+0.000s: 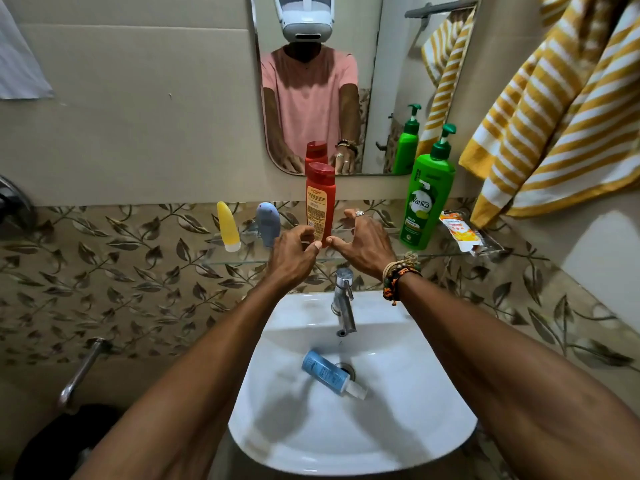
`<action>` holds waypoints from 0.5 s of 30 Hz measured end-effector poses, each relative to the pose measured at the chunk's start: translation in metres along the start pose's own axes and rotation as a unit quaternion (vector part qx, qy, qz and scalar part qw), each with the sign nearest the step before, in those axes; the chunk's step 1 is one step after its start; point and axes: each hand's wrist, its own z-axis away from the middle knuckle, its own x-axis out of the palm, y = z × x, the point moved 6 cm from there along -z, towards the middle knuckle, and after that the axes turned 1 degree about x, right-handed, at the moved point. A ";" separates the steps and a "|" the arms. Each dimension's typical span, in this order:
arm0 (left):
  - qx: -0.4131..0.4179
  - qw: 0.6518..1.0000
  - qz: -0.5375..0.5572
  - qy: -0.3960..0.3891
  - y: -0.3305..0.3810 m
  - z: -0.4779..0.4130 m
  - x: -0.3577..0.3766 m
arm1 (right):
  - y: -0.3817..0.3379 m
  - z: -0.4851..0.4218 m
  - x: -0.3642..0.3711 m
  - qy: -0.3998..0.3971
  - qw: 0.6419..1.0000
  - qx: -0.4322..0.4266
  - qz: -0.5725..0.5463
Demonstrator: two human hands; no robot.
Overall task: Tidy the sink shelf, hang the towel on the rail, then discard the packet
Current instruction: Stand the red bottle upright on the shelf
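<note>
A red bottle point(320, 199) stands upright on the glass shelf point(242, 262) below the mirror. My left hand point(292, 256) has curled fingers and pinches the bottle's base with thumb and index fingertip. My right hand point(365, 244) is spread just right of the base, and its thumb tip touches the bottle. An orange packet point(459, 232) lies at the shelf's right end. A yellow-and-white striped towel point(554, 116) hangs bunched at the upper right. A blue bottle point(327, 374) lies on its side in the white sink point(346, 455).
On the shelf also stand a yellow tube point(228, 226), a grey-blue tube point(268, 220) and a green pump bottle point(427, 199). A chrome tap point(343, 299) rises between my wrists. The mirror reflects a towel rail point(440, 8). A dark bin point(69, 441) sits low left.
</note>
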 end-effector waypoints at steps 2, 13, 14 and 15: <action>0.012 1.000 0.001 0.002 0.003 0.003 -0.001 | 0.000 0.005 -0.002 0.003 1.000 -0.001 0.010; 0.067 0.998 -0.016 -0.009 0.000 0.033 0.016 | 0.015 0.056 0.000 0.017 0.996 0.030 0.078; 0.065 0.998 -0.017 -0.015 -0.002 0.036 0.019 | 0.017 0.060 0.000 0.018 0.996 0.030 0.078; 0.062 0.998 -0.017 -0.022 -0.004 0.040 0.022 | 0.019 0.065 0.000 0.019 0.996 0.030 0.078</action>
